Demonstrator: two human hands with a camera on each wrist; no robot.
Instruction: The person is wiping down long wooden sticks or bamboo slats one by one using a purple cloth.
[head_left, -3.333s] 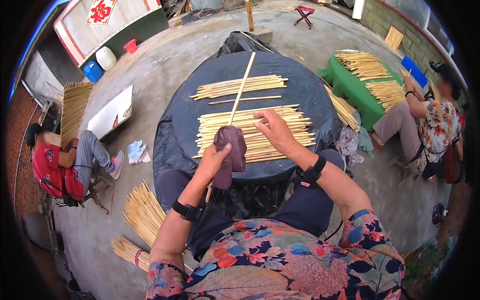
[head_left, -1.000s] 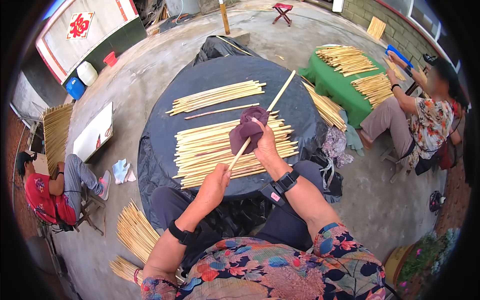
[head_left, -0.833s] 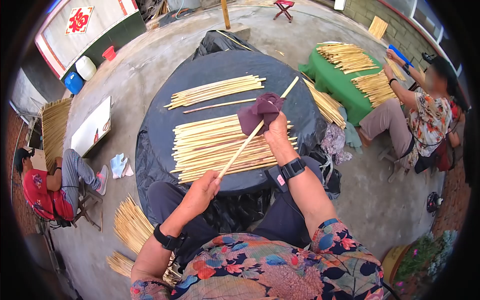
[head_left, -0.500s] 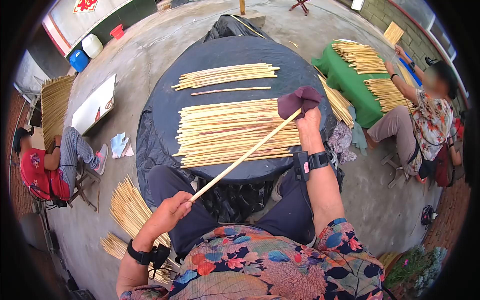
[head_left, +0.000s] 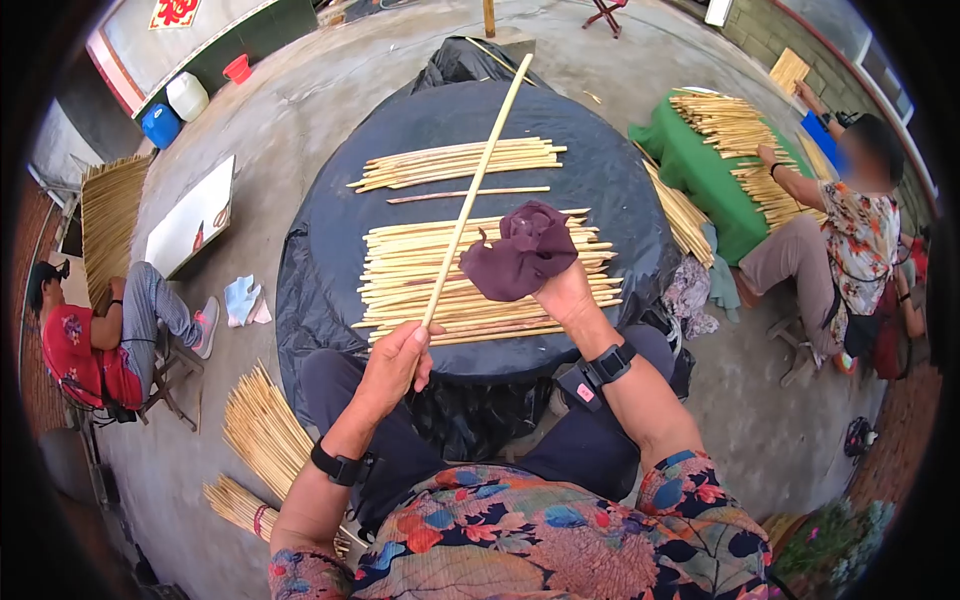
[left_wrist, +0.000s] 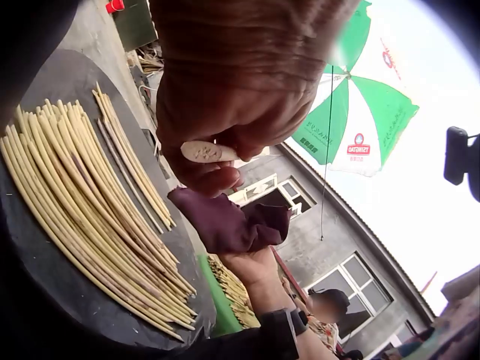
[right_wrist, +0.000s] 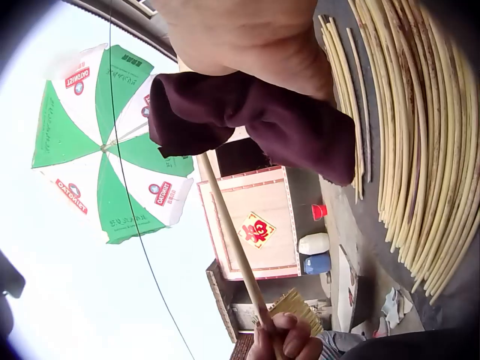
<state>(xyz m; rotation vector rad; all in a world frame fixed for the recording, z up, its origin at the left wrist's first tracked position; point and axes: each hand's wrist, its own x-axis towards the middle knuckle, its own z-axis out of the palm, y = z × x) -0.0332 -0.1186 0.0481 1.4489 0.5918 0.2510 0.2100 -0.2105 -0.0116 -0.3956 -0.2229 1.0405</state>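
Observation:
My left hand [head_left: 392,372] grips a long pale-yellow stalk [head_left: 478,190] near its lower end. The stalk slants up across the round table toward its far side. Its whitish cut end [left_wrist: 208,152] pokes out between my thumb and fingers in the left wrist view. A dark purple cloth [head_left: 525,252] lies bunched in my right hand [head_left: 567,295], covering most of the fingers. In the head view the cloth sits to the right of the stalk, apart from it. Beneath both hands, a wide row of similar stalks [head_left: 400,275] lies on the table.
Black plastic [head_left: 330,235] covers the table, which also bears a smaller stalk row [head_left: 460,163] and one single stalk [head_left: 468,194]. Stalk bundles [head_left: 262,425] lie on the ground at left. People sit at both sides, the right one by a green-covered table [head_left: 665,145].
My right hand slid the cloth along the stalk away from my left hand, then came off it and back inward. The stalk swung from pointing right to pointing forward.

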